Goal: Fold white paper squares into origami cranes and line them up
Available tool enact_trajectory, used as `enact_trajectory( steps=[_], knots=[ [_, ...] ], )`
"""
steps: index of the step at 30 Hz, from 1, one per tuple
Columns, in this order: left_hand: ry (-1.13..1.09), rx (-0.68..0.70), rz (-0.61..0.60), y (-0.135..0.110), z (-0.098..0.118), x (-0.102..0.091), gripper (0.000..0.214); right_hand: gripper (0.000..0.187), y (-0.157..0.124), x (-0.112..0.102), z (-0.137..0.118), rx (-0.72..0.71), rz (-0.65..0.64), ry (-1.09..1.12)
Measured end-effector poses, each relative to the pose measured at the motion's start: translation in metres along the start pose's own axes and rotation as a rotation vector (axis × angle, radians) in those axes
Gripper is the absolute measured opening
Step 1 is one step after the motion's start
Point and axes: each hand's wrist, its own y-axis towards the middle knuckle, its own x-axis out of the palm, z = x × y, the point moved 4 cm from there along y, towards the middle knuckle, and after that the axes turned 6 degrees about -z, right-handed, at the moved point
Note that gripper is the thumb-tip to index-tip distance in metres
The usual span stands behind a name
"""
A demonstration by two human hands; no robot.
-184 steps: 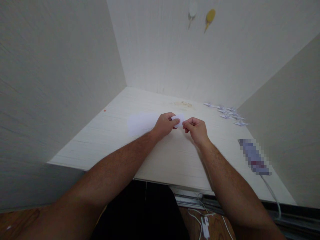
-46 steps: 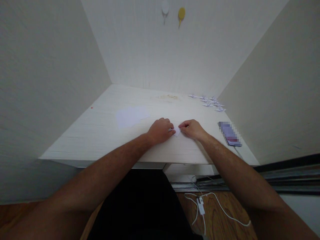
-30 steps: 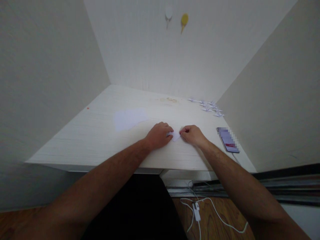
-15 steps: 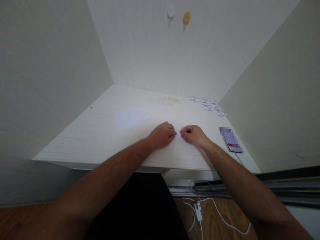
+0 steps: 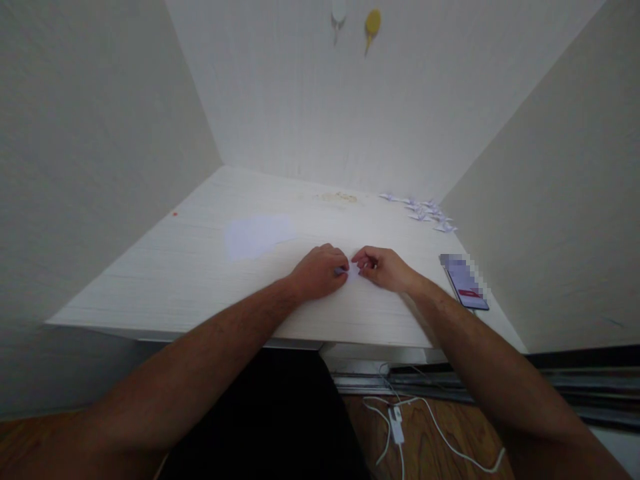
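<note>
A small folded piece of white paper (image 5: 353,272) is just above the desk between my hands. My left hand (image 5: 323,270) is closed on its left part, thumb and fingers pinching it, and hides much of it. My right hand (image 5: 383,267) is at the paper's right side, thumb and index finger apart; whether a fingertip touches the paper I cannot tell. Flat white paper sheets (image 5: 257,235) lie to the left, beyond my left forearm. Several folded paper cranes (image 5: 423,212) are grouped at the back right corner.
A phone (image 5: 465,283) lies on the white desk (image 5: 165,280) near the right wall, partly blurred out. Walls enclose the desk at the left, back and right. Yellow (image 5: 373,23) and white (image 5: 339,12) hooks are on the back wall. A power strip (image 5: 396,425) with white cables is on the floor.
My right hand's thumb and index finger have parted from their pinch at the paper's right end. My left hand still grips the paper. The view has shifted slightly.
</note>
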Motion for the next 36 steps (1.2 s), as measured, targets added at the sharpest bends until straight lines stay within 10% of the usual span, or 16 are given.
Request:
enact_trajectory(
  steps=[19,36],
  knots=[
    [0.029,-0.201,0.019,-0.007,0.008,0.006,0.025,0.015,0.038,-0.008,0.004,0.088,-0.496,0.074],
    [0.004,-0.391,0.063,-0.01,0.019,0.007,0.023,0.016,0.041,-0.008,0.005,0.082,-0.507,0.083]
  ],
)
